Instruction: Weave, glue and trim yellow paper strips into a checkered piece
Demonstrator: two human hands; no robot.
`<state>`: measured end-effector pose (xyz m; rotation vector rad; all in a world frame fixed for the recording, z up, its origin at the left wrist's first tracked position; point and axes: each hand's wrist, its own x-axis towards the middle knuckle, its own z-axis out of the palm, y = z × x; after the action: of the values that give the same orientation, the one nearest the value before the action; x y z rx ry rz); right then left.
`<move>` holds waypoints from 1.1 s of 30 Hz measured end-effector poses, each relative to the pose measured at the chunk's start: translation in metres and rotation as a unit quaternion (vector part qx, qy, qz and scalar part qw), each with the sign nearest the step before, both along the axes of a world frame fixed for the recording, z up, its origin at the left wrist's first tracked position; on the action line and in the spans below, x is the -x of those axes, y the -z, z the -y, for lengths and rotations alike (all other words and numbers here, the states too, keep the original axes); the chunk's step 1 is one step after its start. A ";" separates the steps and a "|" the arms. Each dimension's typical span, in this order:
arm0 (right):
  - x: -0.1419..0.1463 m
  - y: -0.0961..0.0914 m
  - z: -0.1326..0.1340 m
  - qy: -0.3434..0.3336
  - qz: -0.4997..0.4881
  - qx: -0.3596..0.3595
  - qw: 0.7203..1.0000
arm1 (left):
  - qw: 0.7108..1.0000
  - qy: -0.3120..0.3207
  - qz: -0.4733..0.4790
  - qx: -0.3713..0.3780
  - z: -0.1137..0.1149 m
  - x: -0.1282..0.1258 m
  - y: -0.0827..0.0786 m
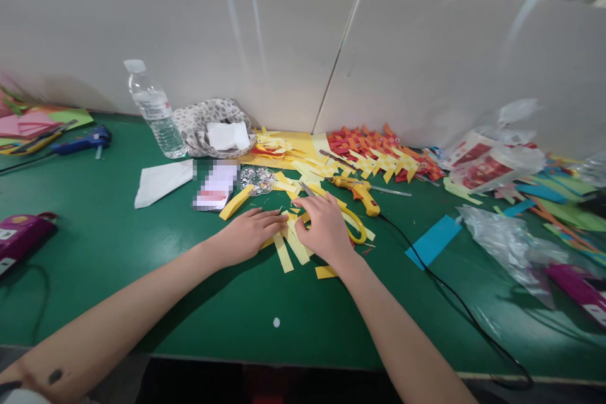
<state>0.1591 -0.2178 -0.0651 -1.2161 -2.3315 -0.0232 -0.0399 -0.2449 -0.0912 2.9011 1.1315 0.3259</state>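
Note:
My left hand (250, 233) lies palm down on the green table (142, 278), fingers stretched flat onto yellow paper strips (291, 246). My right hand (324, 227) rests on the same strips just to the right, its fingers bent down and pressing on them. The strips cross each other under both hands. Yellow-handled scissors (355, 227) lie right beside my right hand, and a yellow glue gun (360, 192) sits just behind it.
A water bottle (154, 110), a patterned pouch (213, 126), a white paper (161, 182) and a dish of googly eyes (258, 180) stand behind. Woven red, orange and yellow paper pieces (379, 154) lie by the white wall. Plastic bags (506, 240), a black cord (449, 293) and blue paper (433, 241) lie right.

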 end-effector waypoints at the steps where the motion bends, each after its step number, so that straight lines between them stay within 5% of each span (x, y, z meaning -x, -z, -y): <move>1: 0.000 -0.001 0.000 0.004 0.004 -0.006 1.000 | 1.000 0.000 -0.002 0.001 0.000 0.000 0.000; 12: 0.001 0.000 0.004 0.073 0.164 0.025 0.983 | 1.000 -0.005 -0.002 -0.003 0.001 -0.001 -0.001; 33: -0.001 -0.002 0.001 0.059 0.095 0.136 0.984 | 1.000 -0.003 -0.003 -0.001 0.000 -0.001 -0.003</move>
<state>0.1604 -0.2191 -0.0628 -1.5456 -2.4835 0.1497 -0.0393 -0.2450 -0.0886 2.9033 1.1402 0.3205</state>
